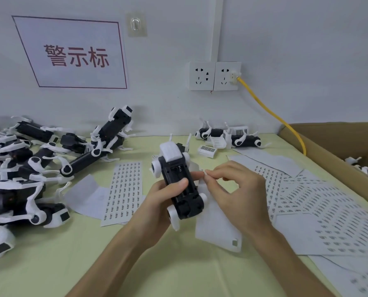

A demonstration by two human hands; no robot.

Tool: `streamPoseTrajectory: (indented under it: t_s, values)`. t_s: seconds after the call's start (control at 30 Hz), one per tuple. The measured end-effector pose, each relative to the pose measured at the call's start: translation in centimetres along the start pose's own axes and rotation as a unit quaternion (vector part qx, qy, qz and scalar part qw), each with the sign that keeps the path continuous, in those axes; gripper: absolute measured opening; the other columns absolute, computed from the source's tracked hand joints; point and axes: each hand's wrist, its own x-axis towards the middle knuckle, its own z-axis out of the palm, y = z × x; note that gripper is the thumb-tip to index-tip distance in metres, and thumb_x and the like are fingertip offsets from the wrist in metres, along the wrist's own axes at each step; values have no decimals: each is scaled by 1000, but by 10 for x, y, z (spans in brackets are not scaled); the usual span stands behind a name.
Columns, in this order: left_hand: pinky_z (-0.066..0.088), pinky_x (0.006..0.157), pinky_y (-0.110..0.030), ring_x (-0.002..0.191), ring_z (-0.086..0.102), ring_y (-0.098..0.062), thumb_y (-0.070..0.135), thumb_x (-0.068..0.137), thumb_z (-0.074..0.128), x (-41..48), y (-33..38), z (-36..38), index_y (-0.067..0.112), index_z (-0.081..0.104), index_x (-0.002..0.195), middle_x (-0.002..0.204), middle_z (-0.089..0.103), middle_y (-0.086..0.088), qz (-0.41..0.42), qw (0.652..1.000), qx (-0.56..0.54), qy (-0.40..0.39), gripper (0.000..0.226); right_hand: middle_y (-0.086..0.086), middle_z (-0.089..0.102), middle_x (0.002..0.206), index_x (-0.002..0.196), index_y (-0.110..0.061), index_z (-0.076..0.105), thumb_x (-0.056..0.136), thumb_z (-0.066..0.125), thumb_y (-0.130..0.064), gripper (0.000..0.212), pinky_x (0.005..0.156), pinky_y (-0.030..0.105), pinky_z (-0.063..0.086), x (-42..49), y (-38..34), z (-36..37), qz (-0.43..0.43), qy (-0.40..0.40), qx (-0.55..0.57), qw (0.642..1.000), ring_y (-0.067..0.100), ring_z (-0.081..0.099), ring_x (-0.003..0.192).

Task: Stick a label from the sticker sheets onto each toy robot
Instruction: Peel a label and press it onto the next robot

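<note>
At frame centre, the left hand (pixel 157 202) grips the toy robot (pixel 178 183) belly-up while the right hand (pixel 232 189) pinches a small label (pixel 205 173) beside it.

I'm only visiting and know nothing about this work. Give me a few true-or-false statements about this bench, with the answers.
1. The left hand grips a toy robot above the table. True.
2. The right hand holds nothing. False: its fingertips pinch a small white label beside the toy.
3. A pile of toy robots lies at the left of the table. True.
4. The yellow cable is plugged into the left socket. False: it sits in the right-hand socket.
5. The cardboard box stands at the left. False: it is at the right edge.
</note>
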Motion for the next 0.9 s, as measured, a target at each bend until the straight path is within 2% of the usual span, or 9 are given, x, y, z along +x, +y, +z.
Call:
streamPoseTrajectory:
  t_s: [0.07,0.13,0.27,0.43,0.57,0.67,0.77,0.9]
  values:
    - [58,91,-34,120,68,-31,41,76,73,0,-2,2,12,76,120,130,71,-15,1,1000,4,-1,53,-7,69,77,80,-11,78,83,79,2,13,67,25,54,0,0,0,2,-2,9,1000,10,65,74]
    - [58,92,-35,119,69,-30,40,77,72,-1,-1,2,15,76,120,127,72,-14,4,1000,10,-4,50,-9,69,77,79,-10,77,84,77,3,14,65,29,56,-1,0,0,10,0,21,1000,11,67,73]
    - [58,92,-36,118,70,-28,39,78,71,-1,0,2,19,77,118,125,74,-11,0,1000,24,-16,45,-15,69,77,78,-14,75,85,75,1,16,68,22,56,0,0,-1,39,-4,26,999,9,68,74]
    - [58,96,-39,120,68,-31,40,79,70,-2,1,0,17,75,122,130,71,-16,-6,999,18,-31,49,-19,72,79,79,-20,75,87,74,-3,19,73,6,46,2,0,-2,90,-8,31,995,2,70,77]
    - [55,103,-44,131,61,-37,42,80,76,-2,2,-3,5,68,130,140,63,-22,0,999,-18,-35,63,-22,74,80,83,-27,77,86,78,-9,19,75,6,47,3,-4,-7,90,-53,65,992,-1,72,79]
    - [55,101,-35,133,60,-31,48,84,77,-2,5,-2,7,70,129,143,63,-14,6,996,-49,-74,61,-23,75,82,86,-25,80,82,83,-10,16,75,6,48,3,-6,-7,98,-63,74,990,-4,72,80]
    - [53,100,-30,134,60,-26,46,89,71,-3,6,-1,6,69,130,144,63,-11,7,994,-48,-98,57,-15,76,82,86,-18,82,81,85,-11,9,76,14,53,4,-6,-7,99,-57,71,991,0,72,82]
    - [56,98,-35,129,63,-30,54,68,88,-1,3,-4,8,71,128,139,66,-15,-14,998,-21,-52,77,-4,69,80,81,-11,81,80,83,-3,9,69,29,56,5,-5,-6,67,-47,59,995,14,67,73]
